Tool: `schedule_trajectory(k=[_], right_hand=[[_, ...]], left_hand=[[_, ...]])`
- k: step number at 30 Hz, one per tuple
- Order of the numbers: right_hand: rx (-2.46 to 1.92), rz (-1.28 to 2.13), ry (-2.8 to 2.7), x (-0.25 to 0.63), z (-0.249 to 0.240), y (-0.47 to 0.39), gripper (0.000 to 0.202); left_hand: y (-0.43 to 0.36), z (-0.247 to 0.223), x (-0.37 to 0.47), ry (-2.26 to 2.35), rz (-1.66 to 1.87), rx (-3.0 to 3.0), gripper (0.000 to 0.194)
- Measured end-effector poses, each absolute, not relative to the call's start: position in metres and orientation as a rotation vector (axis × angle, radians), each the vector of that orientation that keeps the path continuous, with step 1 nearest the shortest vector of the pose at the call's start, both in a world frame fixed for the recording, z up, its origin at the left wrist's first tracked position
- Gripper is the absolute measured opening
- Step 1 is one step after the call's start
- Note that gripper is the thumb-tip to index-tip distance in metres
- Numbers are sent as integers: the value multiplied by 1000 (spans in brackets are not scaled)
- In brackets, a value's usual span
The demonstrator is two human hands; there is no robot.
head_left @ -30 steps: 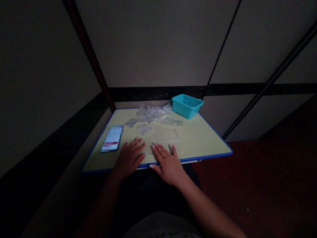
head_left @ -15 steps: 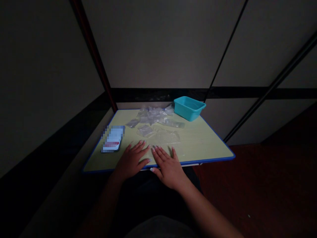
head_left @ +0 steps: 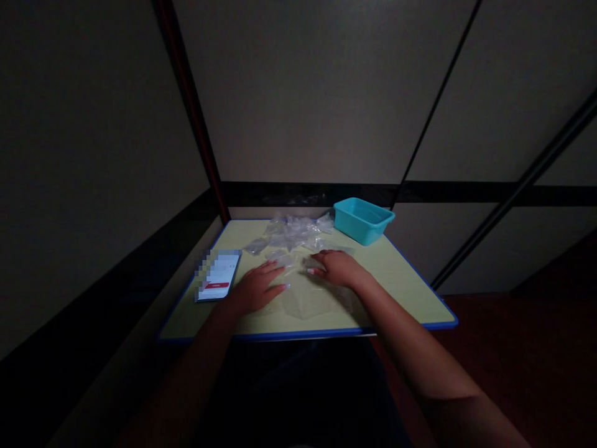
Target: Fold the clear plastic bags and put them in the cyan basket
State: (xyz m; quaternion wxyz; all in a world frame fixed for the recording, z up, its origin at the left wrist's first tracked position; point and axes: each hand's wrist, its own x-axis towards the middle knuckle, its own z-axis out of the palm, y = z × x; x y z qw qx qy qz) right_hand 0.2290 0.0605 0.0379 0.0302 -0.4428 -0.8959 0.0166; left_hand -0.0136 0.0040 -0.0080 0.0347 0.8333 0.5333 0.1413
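Clear, crumpled plastic bags [head_left: 296,231] lie in a loose pile at the back middle of the pale table. My left hand [head_left: 256,287] is over the table with fingers apart, its fingertips at a small clear bag [head_left: 280,258] in front of the pile. My right hand [head_left: 339,267] reaches further in, fingers bent downward over the plastic; whether it grips any of it cannot be made out. A flat clear bag [head_left: 308,302] lies nearer the front edge, below and between both hands.
The yellowish table [head_left: 401,298] has a blue rim. A turquoise basket [head_left: 361,221] stands at its back right corner. A phone [head_left: 219,275] with a lit screen lies at the left edge. Panelled walls stand behind and to the left.
Both hands have moved forward from the front edge, my right hand further, its fingers now bent. The flat bag sits nearer the front edge. The view has shifted slightly.
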Motion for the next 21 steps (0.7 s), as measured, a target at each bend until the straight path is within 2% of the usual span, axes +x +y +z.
schedule_trajectory(k=[3, 6, 12, 21], right_hand=[[-1489, 38, -2718, 223, 40, 88, 37], [-1462, 94, -2676, 224, 31, 98, 32], [-1322, 231, -2725, 230, 12, 95, 32], [-1350, 261, -2721, 226, 14, 93, 32]], left_hand=[[40, 1, -12, 1725, 341, 2516, 52], [64, 1, -13, 1782, 302, 2471, 50], [69, -15, -18, 1806, 186, 2510, 45], [68, -16, -16, 2115, 97, 2436, 48]])
